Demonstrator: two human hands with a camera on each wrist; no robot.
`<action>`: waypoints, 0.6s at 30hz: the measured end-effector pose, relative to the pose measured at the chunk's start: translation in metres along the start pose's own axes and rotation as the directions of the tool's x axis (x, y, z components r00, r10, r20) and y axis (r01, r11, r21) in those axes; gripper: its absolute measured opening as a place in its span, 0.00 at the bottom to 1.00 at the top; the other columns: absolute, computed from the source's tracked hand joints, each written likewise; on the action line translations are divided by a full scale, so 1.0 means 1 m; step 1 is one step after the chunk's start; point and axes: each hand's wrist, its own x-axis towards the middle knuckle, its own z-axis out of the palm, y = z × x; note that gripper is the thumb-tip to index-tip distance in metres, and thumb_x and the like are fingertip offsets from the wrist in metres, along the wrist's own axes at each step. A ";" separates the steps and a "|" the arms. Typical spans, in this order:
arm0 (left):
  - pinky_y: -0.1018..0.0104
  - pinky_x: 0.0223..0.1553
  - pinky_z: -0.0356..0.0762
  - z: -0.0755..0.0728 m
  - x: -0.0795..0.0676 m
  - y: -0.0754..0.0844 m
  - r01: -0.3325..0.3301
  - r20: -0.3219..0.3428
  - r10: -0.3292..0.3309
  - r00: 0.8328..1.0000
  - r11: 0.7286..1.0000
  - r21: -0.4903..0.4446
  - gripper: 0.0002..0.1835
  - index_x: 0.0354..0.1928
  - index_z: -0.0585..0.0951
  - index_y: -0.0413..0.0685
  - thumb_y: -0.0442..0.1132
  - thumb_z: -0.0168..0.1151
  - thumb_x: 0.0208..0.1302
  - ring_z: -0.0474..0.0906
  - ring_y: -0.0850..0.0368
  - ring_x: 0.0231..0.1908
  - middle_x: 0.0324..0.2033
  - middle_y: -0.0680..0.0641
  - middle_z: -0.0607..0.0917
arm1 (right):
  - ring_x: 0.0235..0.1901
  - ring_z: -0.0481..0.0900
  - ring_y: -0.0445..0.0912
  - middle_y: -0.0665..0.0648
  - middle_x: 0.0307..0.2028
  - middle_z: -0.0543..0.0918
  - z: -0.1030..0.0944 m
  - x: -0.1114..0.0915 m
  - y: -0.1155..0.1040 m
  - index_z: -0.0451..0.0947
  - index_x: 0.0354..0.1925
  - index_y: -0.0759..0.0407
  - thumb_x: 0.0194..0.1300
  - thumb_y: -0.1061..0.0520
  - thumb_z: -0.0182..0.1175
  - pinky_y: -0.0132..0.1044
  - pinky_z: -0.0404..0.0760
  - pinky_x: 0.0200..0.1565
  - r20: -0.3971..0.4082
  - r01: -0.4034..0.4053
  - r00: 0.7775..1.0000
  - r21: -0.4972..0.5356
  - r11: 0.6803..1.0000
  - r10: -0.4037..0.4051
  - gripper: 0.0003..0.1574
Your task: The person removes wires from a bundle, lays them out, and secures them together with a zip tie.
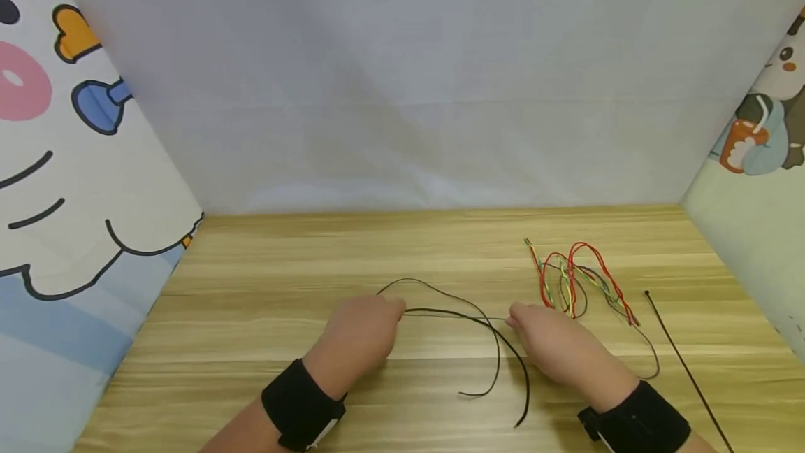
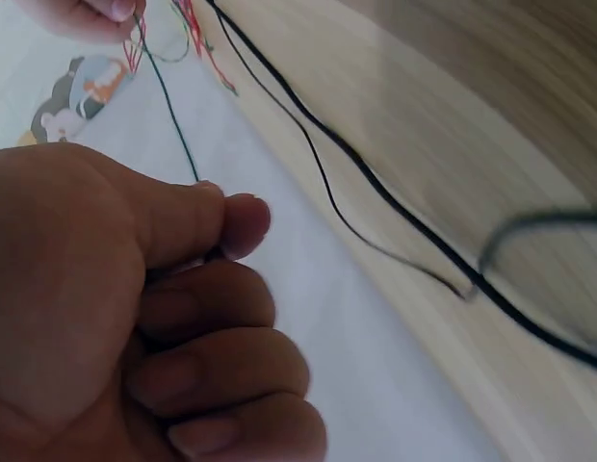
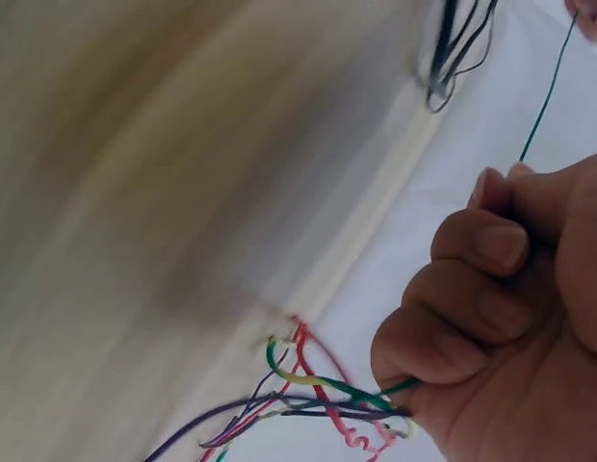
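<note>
A thin dark green thread [image 2: 169,98] runs taut between the two hands. My left hand [image 1: 361,333] pinches one part of it between thumb and forefinger, the other fingers curled in. At the other side my right hand [image 1: 556,341] pinches the thread the same way. Beneath them a thicker black cord [image 1: 519,362] curves across the table, its left part hidden by the left hand. A thin dark cord [image 1: 497,355] loops over it. Close behind the right hand lies a tangle of red, green and yellow threads [image 1: 571,275]; whether the curled fingers touch it I cannot tell.
To the right, a long straight black cord [image 1: 682,362] with a small knob at its far end lies on the wood-grain table [image 1: 264,257]. A white backdrop [image 1: 440,89] rises behind the table, and cartoon-printed panels [image 1: 56,180] stand at both sides.
</note>
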 end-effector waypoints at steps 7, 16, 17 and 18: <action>0.59 0.19 0.76 -0.002 -0.029 -0.032 0.087 -0.026 -0.087 0.996 0.996 0.009 0.06 0.32 0.79 0.53 0.37 0.55 0.67 0.77 0.56 0.23 0.23 0.50 0.82 | 0.18 0.63 0.42 0.49 0.17 0.64 -0.003 -0.001 0.006 0.65 0.25 0.54 0.73 0.57 0.49 0.38 0.67 0.24 0.001 0.001 1.000 -0.021 1.000 -0.001 0.16; 0.63 0.19 0.66 0.005 -0.064 -0.070 0.218 0.062 -0.215 0.975 0.975 -0.034 0.06 0.33 0.79 0.53 0.39 0.55 0.69 0.67 0.58 0.17 0.16 0.52 0.74 | 0.19 0.65 0.43 0.50 0.17 0.66 -0.003 -0.003 0.011 0.65 0.25 0.55 0.72 0.57 0.49 0.38 0.68 0.25 -0.002 -0.037 0.999 -0.047 0.998 0.037 0.16; 0.62 0.19 0.64 0.007 -0.068 -0.074 0.228 0.080 -0.225 0.971 0.973 -0.037 0.06 0.32 0.78 0.53 0.39 0.54 0.69 0.67 0.58 0.17 0.15 0.52 0.73 | 0.19 0.65 0.43 0.50 0.17 0.66 -0.003 -0.003 0.012 0.66 0.25 0.55 0.72 0.57 0.49 0.38 0.68 0.25 0.001 -0.036 0.999 -0.044 0.998 0.036 0.16; 0.62 0.20 0.64 0.007 -0.073 -0.078 0.242 0.100 -0.238 0.966 0.969 -0.037 0.07 0.32 0.77 0.53 0.39 0.54 0.69 0.67 0.57 0.17 0.15 0.51 0.73 | 0.19 0.65 0.43 0.50 0.17 0.67 -0.003 -0.003 0.012 0.66 0.25 0.56 0.72 0.58 0.49 0.38 0.68 0.25 0.004 -0.033 0.999 -0.046 0.998 0.034 0.15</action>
